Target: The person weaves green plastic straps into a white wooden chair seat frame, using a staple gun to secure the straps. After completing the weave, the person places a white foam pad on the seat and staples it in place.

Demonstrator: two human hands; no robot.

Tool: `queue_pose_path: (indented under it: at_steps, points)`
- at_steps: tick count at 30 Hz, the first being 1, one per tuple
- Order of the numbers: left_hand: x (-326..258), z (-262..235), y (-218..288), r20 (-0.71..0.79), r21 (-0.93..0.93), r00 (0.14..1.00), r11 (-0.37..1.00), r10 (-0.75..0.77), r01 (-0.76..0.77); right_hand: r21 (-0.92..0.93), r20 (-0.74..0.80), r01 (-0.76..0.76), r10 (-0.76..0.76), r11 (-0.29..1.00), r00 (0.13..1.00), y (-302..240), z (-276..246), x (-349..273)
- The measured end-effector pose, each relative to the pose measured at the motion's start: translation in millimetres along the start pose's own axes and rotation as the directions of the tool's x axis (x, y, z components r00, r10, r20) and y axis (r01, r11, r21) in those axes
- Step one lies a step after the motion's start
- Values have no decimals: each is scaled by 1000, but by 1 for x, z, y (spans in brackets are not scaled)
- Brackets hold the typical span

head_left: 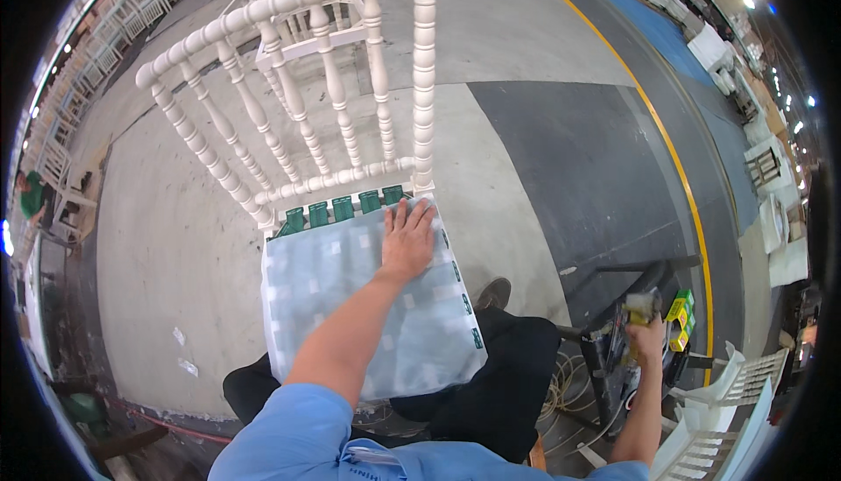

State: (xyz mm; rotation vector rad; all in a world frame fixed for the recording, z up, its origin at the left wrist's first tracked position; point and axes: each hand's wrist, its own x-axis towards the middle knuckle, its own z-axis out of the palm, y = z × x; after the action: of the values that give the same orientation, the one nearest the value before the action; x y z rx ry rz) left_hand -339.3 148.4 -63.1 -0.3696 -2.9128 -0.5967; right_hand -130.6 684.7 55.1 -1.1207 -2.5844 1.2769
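A white spindle-back chair (423,87) stands in front of me. Its seat is covered with a pale, thin sheet (350,341), and green webbing straps (342,208) stick out along the back edge, with more green ends down the right side. My left hand (408,240) lies flat on the sheet near the back right corner, fingers spread toward the chair back. Off to the right, my right hand (646,339) is wrapped round what looks like a staple gun (642,307), partly blurred. It is held above a dark stand (604,350), away from the chair.
A green and yellow box (680,319) sits on the dark stand. A coiled hose (562,386) lies beside my leg. Other white chairs (745,376) are at lower right, more beyond the chair back. Another person (33,196) is at far left. A yellow line (674,152) crosses the floor.
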Motion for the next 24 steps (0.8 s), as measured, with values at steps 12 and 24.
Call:
queue_pose_path:
  at_steps: [12, 24]
  points:
    - [4, 4, -8, -61, -87, 998, 996, -16, 11, 111, 871, 644, -387, 757, 304, -335, 256, 21]
    - [4, 5, -10, -63, -103, 997, 994, -36, 29, 25, 919, 870, -354, 492, 174, -353, 350, 45]
